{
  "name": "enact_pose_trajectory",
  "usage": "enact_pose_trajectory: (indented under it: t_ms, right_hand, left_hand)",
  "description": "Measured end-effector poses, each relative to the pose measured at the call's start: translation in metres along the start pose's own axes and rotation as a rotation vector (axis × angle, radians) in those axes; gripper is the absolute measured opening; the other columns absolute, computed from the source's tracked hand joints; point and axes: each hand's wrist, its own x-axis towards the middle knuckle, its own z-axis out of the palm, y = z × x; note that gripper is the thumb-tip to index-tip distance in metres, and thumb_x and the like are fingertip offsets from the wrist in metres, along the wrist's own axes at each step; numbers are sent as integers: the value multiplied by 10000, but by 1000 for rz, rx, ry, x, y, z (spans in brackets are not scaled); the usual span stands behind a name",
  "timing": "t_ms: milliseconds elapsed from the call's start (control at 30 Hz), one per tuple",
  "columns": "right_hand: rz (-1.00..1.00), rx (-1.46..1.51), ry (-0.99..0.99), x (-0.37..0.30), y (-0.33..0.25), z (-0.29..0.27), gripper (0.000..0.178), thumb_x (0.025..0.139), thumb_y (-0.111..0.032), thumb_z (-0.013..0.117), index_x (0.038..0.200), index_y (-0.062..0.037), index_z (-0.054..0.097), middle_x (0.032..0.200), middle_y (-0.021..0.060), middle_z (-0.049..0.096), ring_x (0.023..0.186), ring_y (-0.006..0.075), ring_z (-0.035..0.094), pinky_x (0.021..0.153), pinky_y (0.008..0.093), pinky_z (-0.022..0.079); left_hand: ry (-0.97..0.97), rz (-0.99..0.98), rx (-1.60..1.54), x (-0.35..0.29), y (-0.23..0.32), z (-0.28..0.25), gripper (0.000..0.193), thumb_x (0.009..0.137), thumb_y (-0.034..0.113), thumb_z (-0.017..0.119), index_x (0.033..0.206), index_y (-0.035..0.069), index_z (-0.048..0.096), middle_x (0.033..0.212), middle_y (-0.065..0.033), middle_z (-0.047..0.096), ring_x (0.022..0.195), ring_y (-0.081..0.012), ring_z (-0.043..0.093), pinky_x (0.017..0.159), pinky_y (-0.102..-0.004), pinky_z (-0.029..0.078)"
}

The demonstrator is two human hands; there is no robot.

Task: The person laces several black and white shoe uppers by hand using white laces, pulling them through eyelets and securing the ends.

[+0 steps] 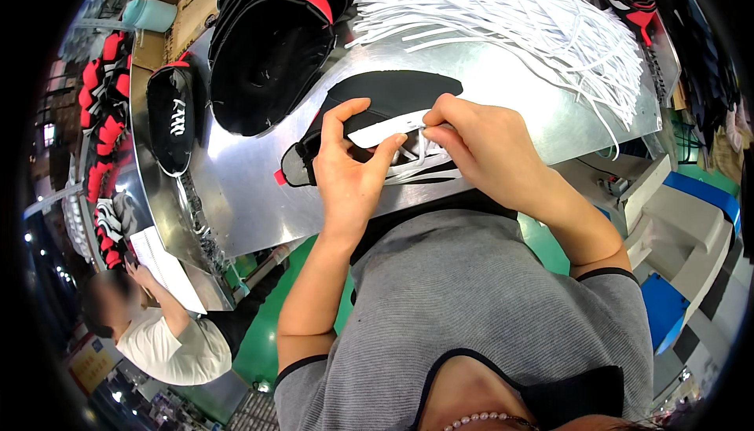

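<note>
A black shoe upper (393, 85) with a grey mesh end lies on its side on the metal table in front of me. Along it runs a white eyelet strip (381, 131). My left hand (349, 172) grips the upper, its thumb against the strip and its index finger bent over the black part; the other fingers are hidden. At the strip's right end, my right hand (491, 144) pinches a white shoelace (422, 150), whose tip is covered by the fingers. More loops of lace hang below the strip, close to my left thumb.
A wide heap of white laces (503, 14) covers the back right of the metal table (259, 195). Nested black and red uppers (271, 62) stand at the back left, beside a laced upper (170, 121). Another person (173, 344) works at the lower left, holding white sheets.
</note>
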Motion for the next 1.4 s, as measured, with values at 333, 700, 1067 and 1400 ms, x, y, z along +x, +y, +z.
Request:
enact_pose_trajectory:
  t_ms: [333,700,1067,1400]
  right_hand:
    - [-125,-213,-10,8,10,29,111,852,-133,642,904,-72,565,769,71,651,654,284,657,530,381,492]
    - [138,49,137,-5,21,-12,209,860,-143,733,1018,-46,635,860,100,667,703,251,664,644,302,531]
    - [118,394,53,-13,52,14,139,869,-26,678,976,-52,594,955,38,597,739,122,561,650,248,447]
    - [-559,-37,-95,-41,10,0,263,750,-32,675,1001,-85,616,881,10,614,673,146,610,489,277,451]
  left_hand:
    - [7,-2,164,-6,0,1,383,851,-12,698,1208,11,559,831,-54,673,612,-43,537,552,-212,423]
    - [29,-55,30,15,-11,-14,488,868,12,685,1313,22,484,825,-47,658,694,-62,589,636,-205,459]
    - [-211,-274,-384,23,9,-42,496,917,16,634,1368,22,426,987,-132,697,955,-160,659,842,-293,522]
    - [-131,394,876,5,6,6,167,800,96,736,938,56,651,883,-106,644,856,-303,635,763,-361,465]
